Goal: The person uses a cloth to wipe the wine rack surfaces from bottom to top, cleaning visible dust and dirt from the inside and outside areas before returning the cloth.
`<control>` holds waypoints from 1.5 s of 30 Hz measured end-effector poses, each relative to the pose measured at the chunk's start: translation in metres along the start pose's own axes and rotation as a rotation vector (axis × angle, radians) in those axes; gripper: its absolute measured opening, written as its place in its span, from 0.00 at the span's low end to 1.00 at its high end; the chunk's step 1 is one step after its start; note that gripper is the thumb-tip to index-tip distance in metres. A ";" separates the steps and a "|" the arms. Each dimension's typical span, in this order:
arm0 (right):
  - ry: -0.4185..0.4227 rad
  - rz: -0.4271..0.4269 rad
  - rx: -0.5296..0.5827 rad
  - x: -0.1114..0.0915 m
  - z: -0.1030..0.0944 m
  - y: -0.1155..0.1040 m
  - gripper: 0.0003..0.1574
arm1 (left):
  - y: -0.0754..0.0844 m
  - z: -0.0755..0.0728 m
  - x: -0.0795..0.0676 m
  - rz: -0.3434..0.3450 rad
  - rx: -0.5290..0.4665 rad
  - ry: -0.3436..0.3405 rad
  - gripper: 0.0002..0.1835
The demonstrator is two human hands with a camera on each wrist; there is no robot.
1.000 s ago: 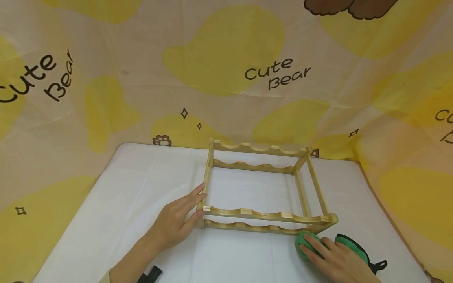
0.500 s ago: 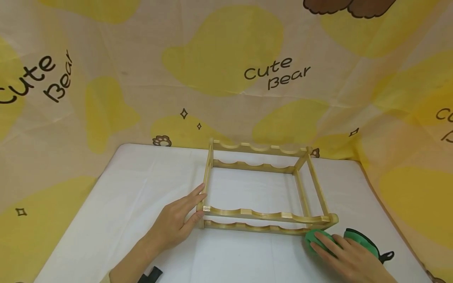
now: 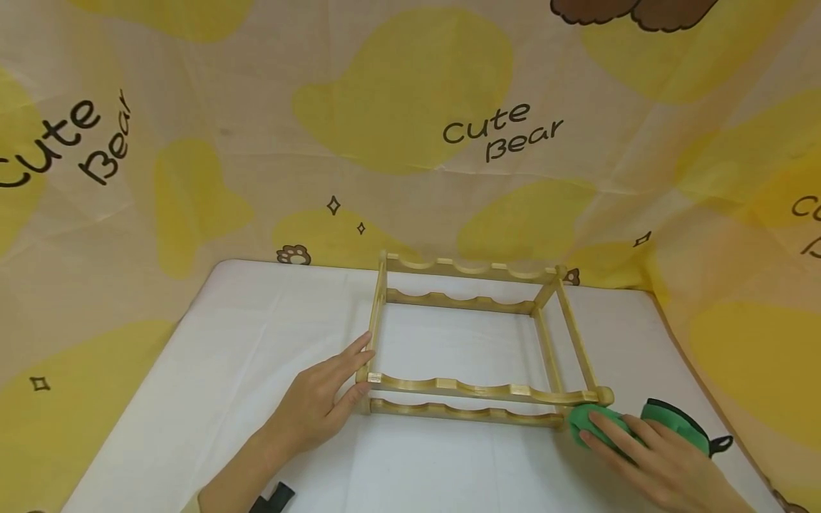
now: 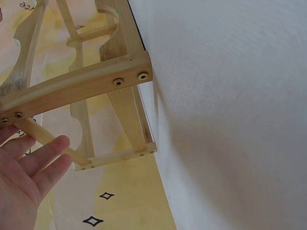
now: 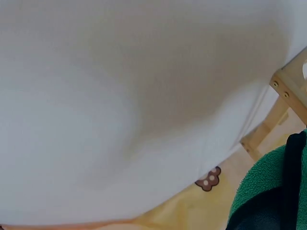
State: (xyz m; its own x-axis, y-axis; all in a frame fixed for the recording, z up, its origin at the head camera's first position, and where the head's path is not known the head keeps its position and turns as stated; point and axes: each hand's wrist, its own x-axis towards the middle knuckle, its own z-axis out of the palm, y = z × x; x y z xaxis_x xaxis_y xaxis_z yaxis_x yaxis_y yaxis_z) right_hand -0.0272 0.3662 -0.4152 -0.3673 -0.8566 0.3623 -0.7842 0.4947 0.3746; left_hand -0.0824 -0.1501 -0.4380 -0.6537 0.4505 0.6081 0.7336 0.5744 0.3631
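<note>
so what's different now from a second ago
The right hand has moved the green cloth right and slightly forward, by the near right corner of the wooden rack. Nothing was let go; the left hand stays on the rack's left side and the rack hasn't shifted.

Black "Cute Bear" lettering [image 3: 503,133] stands repeatedly on the yellow-patterned backdrop cloth [image 3: 224,78].

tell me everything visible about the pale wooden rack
The pale wooden rack is an open box frame: scalloped crossrails at two levels, front and back, joined by straight bars. Metal fasteners show on its end pieces. It stands on the white tabletop, the left hand touching its left side; a green towelling cloth seems to touch its near right corner.
</note>
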 end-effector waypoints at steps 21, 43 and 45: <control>0.281 -0.119 -0.004 0.048 -0.001 0.001 0.26 | 0.000 0.000 -0.002 -0.020 -0.001 -0.016 0.23; 0.338 -0.140 -0.011 0.091 0.004 -0.009 0.25 | 0.000 0.000 -0.001 -0.014 0.000 -0.014 0.23; 0.329 -0.141 -0.011 0.094 0.004 -0.010 0.25 | 0.000 0.001 -0.001 -0.011 -0.002 -0.012 0.23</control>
State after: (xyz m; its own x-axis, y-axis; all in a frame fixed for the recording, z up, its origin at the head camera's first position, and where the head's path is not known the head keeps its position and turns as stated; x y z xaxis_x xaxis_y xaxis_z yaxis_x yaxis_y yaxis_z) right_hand -0.0555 0.2801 -0.3882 -0.0735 -0.8242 0.5615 -0.8098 0.3779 0.4488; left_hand -0.0818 -0.1503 -0.4392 -0.6637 0.4522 0.5959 0.7269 0.5779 0.3710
